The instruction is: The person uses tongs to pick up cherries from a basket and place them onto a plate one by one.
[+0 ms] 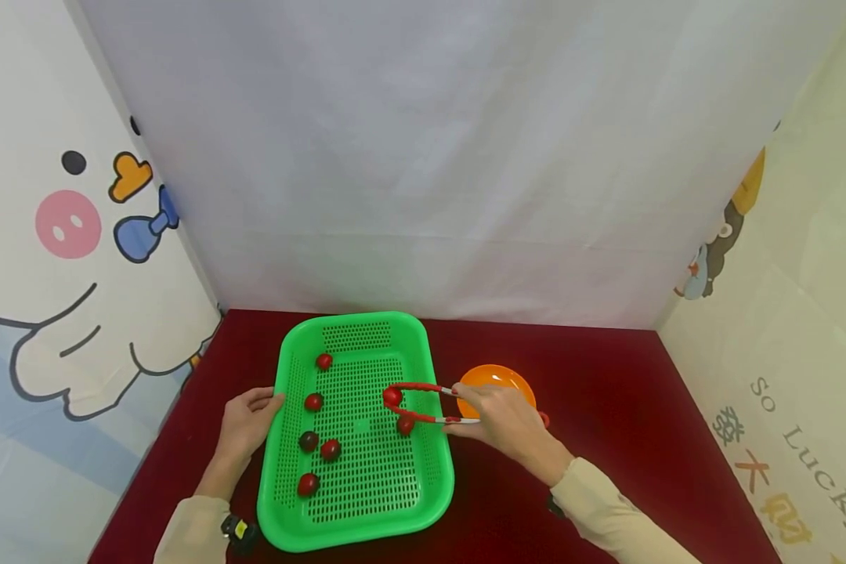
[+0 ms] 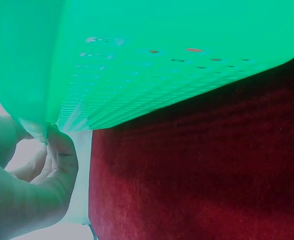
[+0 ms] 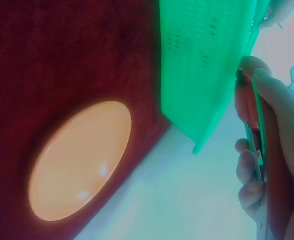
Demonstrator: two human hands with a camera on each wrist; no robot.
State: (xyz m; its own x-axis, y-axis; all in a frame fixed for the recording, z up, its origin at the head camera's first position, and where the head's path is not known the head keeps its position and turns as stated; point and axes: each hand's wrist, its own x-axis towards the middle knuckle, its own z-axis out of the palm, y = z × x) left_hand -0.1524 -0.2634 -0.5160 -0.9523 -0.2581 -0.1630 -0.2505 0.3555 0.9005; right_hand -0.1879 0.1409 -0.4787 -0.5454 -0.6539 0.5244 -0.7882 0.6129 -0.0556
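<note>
My left hand [image 1: 248,423] pinches the left rim of a green plastic basket [image 1: 271,470] between thumb and curled fingers; the left wrist view shows this hand [image 2: 59,172] at the rim close up. My right hand [image 1: 511,423] grips a pair of red and silver tongs [image 1: 423,417] over the basket's right side. Between the tong tips sits a small round red fruit [image 1: 392,395]. Another red fruit [image 1: 405,425] lies just below it, by the lower tong arm. Several more, including a darker one [image 1: 309,441], are spread over the left half of the basket.
An orange dish [image 1: 493,376] stands right of the basket, partly hidden by my right hand in the head view. Basket and dish are on a dark red cloth [image 1: 606,439]. White fabric [image 1: 423,157] hangs behind, and printed cloth panels flank both sides.
</note>
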